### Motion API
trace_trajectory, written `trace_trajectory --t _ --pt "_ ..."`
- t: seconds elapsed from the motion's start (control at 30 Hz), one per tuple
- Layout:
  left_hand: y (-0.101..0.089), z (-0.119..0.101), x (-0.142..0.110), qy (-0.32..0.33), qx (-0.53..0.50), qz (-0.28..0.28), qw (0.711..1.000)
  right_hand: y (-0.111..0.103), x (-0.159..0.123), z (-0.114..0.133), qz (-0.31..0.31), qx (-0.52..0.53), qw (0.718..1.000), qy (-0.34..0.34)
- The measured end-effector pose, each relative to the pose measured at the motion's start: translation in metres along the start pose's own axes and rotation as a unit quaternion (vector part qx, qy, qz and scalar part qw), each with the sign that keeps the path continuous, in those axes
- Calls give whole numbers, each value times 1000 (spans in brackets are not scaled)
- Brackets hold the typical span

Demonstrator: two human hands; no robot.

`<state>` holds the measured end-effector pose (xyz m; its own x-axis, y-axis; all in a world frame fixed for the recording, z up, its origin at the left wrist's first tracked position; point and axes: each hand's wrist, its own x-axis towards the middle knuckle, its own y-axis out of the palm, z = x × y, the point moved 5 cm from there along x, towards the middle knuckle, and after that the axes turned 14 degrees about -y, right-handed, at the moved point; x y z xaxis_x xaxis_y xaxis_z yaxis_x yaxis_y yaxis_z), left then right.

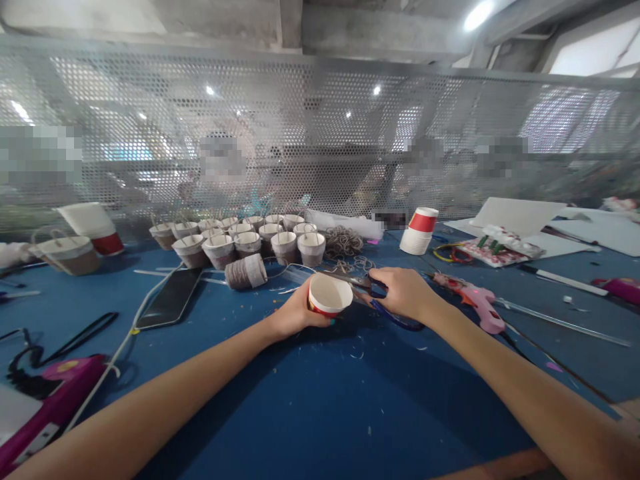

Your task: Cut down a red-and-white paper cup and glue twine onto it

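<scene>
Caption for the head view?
Left hand holds a paper cup; right hand holds scissors beside it, over a blue table.

The site is a craft workshop. Indicators: a blue worktable (310,413) strewn with small clippings (357,356), a pink glue gun (480,303), scissors (361,281), a heap of twine (343,242) and wrapped cups (247,245) grouped in rows. A perforated partition (320,133) stands behind the worktable; concrete beams (360,19) and a bright lamp (479,15) are located overhead
</scene>
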<state>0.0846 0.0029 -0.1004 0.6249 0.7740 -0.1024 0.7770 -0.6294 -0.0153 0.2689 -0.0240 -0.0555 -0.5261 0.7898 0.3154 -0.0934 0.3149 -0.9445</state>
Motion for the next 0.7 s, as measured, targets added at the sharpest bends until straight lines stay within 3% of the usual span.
trace_trajectory --t 0.2,0.4,0.7 --pt "1 -2 -1 3 -14 9 1000 -2 0 0 -7 -34 999 2" --pt "-6 -1 -1 -8 -45 -39 998 -5 -1 -10 -26 5 998 65" --pt "-1 -2 0 3 -70 32 997 0 0 -12 -20 0 1000 11"
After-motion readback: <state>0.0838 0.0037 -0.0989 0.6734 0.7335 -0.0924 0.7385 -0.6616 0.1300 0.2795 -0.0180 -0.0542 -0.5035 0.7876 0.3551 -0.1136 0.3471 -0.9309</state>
